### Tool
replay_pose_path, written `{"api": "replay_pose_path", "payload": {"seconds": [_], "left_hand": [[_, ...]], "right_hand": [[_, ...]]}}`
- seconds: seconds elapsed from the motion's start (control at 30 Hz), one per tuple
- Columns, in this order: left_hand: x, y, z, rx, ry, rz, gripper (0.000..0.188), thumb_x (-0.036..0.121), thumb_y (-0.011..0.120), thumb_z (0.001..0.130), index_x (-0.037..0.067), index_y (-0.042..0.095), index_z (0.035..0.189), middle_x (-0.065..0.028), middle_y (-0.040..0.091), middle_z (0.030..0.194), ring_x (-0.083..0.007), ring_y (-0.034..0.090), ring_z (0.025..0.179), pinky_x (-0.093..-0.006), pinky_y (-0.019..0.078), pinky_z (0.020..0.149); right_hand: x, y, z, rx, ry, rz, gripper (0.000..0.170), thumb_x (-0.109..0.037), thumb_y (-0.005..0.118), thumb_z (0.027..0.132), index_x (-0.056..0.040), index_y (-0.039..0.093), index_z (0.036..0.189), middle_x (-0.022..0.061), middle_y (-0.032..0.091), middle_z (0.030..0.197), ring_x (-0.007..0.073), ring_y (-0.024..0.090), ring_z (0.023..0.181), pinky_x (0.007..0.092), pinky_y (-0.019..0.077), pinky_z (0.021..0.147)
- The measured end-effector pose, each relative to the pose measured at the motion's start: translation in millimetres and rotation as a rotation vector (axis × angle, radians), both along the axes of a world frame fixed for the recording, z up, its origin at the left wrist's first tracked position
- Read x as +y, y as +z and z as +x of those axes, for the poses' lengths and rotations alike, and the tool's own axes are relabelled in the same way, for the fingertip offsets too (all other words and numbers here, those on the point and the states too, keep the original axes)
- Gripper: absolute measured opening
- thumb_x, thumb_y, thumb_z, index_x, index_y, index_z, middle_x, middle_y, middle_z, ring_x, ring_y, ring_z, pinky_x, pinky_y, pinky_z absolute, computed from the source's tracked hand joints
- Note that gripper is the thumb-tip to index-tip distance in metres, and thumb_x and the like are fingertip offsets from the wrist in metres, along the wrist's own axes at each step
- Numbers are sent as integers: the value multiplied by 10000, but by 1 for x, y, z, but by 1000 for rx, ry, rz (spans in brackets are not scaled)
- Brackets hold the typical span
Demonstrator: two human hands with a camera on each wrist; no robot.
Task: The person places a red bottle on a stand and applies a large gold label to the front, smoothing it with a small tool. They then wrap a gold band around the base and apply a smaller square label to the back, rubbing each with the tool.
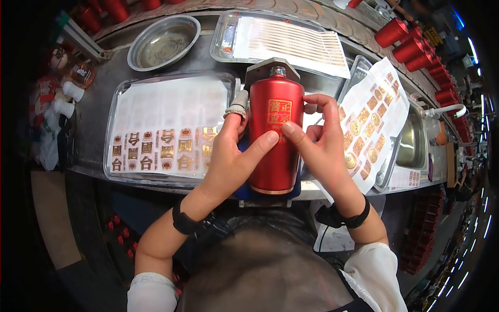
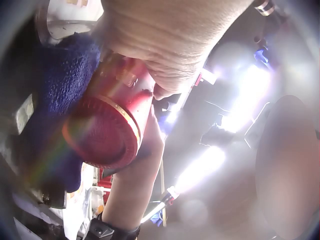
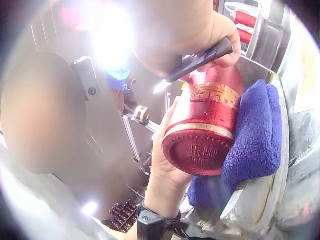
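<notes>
A glossy red bottle (image 1: pixel 275 156) with gold characters and a bare glass neck lies tilted, its base towards me. My left hand (image 1: pixel 228 156) grips its left side, thumb on the front and a pale wrap on one finger. On the right side my right hand (image 1: pixel 325 145) holds it with bent fingers, its thumb pressed beside the gold lettering (image 1: pixel 280 112). In the right wrist view a dark flat strip (image 3: pixel 202 61) shows under the right hand. Folded blue cloth (image 3: pixel 252 135) sits against the bottle's underside. The fingers behind the bottle are partly hidden.
A tray (image 1: pixel 112 140) with a sheet of gold characters lies left. Behind are a metal bowl (image 1: pixel 136 57) and a tray (image 1: pixel 221 36) of striped sheets. Gold decal sheets (image 1: pixel 371 122) lie right, near a sink (image 1: pixel 413 140). More red bottles (image 1: pixel 408 50) line the far right.
</notes>
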State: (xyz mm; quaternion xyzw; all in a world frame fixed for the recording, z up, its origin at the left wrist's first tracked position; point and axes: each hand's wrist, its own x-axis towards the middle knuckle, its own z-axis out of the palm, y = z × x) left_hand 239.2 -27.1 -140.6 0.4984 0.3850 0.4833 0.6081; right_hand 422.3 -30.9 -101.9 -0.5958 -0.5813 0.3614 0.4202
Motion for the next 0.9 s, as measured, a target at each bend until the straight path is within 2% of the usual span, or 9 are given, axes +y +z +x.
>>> {"api": "replay_pose_path", "payload": {"seconds": [0.1,0.13,0.23,0.27,0.37,0.4,0.53,0.9], "left_hand": [[3,-5,-1,-125,43,-28,562,204,676,968,-71,417,1384,-190,544,1370,-199,534,1281,-326,442,1058],[3,-5,-3,-156,31,-62,571,200,667,974,-67,403,1405,-188,532,1386,-198,519,1298,-323,434,1065],[6,-2,-7,-226,-5,-134,597,196,657,983,-57,378,1445,-185,512,1414,-198,494,1327,-319,421,1080],[6,-3,-6,-235,-8,-138,602,201,664,980,-57,380,1444,-186,516,1409,-199,498,1323,-320,422,1079],[5,0,-4,-152,-8,-103,622,218,693,960,-58,393,1431,-185,530,1392,-203,520,1296,-326,426,1075],[5,2,-3,-106,-6,-82,629,224,704,953,-59,399,1425,-184,536,1386,-204,530,1285,-328,427,1074],[4,2,-3,-12,-18,-80,631,243,748,914,-56,435,1373,-183,572,1332,-214,564,1240,-345,452,1050],[4,4,-2,-28,-5,-10,592,242,747,914,-59,454,1331,-173,585,1299,-216,566,1233,-352,441,1059]], "right_hand": [[2,0,7,286,69,-57,414,-96,666,934,-52,490,1307,66,520,1171,-1,478,648,164,384,535],[1,4,12,341,103,-98,376,-33,583,971,-62,485,1333,48,513,1168,-23,516,640,144,373,532],[0,3,15,366,112,-121,384,-53,587,977,-60,482,1347,44,513,1165,-25,517,645,142,370,529],[0,3,9,388,70,-123,401,-80,638,960,-55,479,1328,50,515,1154,-27,476,607,148,356,504],[-1,-2,2,225,30,-41,455,-124,713,924,-52,474,1304,57,519,1138,-20,438,571,164,348,480],[1,-6,1,242,6,-56,562,-197,799,858,-49,469,1288,67,506,1128,-6,427,546,183,351,464],[0,-1,-1,69,-29,-77,699,-281,866,767,-38,469,1289,89,471,1132,17,408,558,198,371,475],[-1,1,-1,50,-25,-87,709,-266,866,752,-33,469,1291,93,478,1139,21,392,563,196,374,485]]}}
